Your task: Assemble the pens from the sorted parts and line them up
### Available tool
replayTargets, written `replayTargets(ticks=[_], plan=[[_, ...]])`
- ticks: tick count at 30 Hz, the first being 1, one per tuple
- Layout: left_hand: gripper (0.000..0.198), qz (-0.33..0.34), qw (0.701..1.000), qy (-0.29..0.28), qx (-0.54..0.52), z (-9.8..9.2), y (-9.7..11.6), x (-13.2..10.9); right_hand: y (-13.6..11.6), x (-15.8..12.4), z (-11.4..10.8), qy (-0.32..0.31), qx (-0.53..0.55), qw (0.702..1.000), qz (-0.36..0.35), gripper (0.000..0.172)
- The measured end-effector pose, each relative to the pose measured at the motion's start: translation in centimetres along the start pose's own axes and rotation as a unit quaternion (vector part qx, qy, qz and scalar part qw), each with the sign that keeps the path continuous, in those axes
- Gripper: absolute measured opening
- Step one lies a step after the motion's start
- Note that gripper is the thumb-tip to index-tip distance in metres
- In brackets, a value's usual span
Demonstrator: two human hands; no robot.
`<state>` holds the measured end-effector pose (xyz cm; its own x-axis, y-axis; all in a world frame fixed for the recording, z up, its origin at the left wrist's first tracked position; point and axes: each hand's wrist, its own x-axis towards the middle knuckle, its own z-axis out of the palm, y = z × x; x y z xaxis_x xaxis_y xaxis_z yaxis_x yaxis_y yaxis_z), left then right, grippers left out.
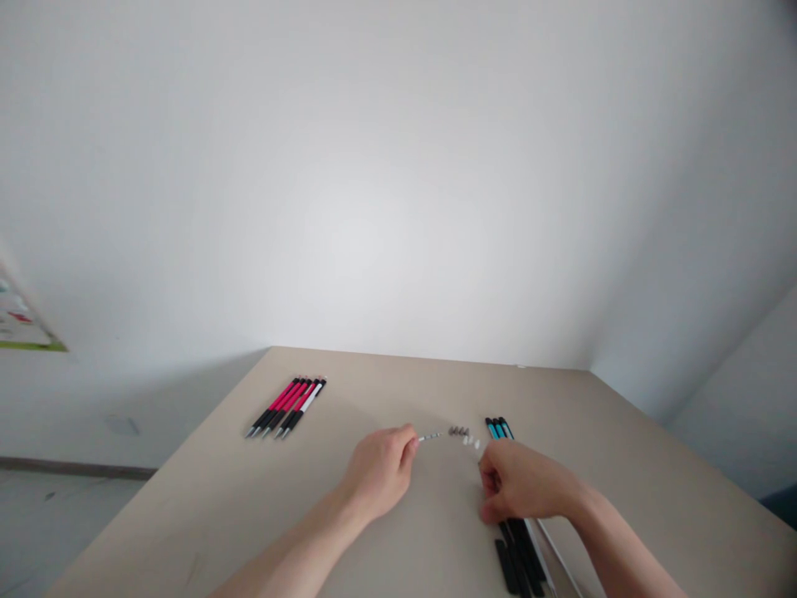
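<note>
My left hand is closed in a pinch, palm down over the table's middle. Out of its fingertips, pointing right, sticks a thin white pen refill with dark marks along it. My right hand is curled shut just above a row of pen parts; whatever its fingers grip is hidden. Beyond it show the blue pen barrels, and below it lie black pen pieces beside thin pale rods. Between the hands, small grey metal tips and little white pieces lie in short rows.
Several pink-and-black pens, one with a white part, lie side by side at the table's far left. The beige table meets a white wall at the back. A picture hangs on the left.
</note>
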<state>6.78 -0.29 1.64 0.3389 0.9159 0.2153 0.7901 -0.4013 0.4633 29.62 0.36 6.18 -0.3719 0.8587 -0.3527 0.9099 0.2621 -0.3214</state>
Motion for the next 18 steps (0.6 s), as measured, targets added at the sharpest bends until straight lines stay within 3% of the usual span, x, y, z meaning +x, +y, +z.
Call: replayTargets(ticks=[7,13,15,18], plan=[[0.026,-0.009,1.0,-0.013,0.009,-0.3,0.3,0.0,0.3,-0.3,0.1,0.029,-0.043,0.999,0.017,0.012],[0.026,-0.006,1.0,-0.012,0.002,-0.1,0.3,0.0,-0.8,-0.2,0.5,-0.003,-0.009,1.0,-0.017,0.01],[0.026,-0.002,1.0,-0.008,0.001,-0.1,0.2,0.0,-1.3,0.0,0.5,0.032,0.012,0.998,-0.056,0.011],[0.026,0.004,1.0,-0.002,0.001,-0.1,0.2,0.0,-1.7,0.5,0.4,0.141,0.025,0.984,-0.108,0.011]])
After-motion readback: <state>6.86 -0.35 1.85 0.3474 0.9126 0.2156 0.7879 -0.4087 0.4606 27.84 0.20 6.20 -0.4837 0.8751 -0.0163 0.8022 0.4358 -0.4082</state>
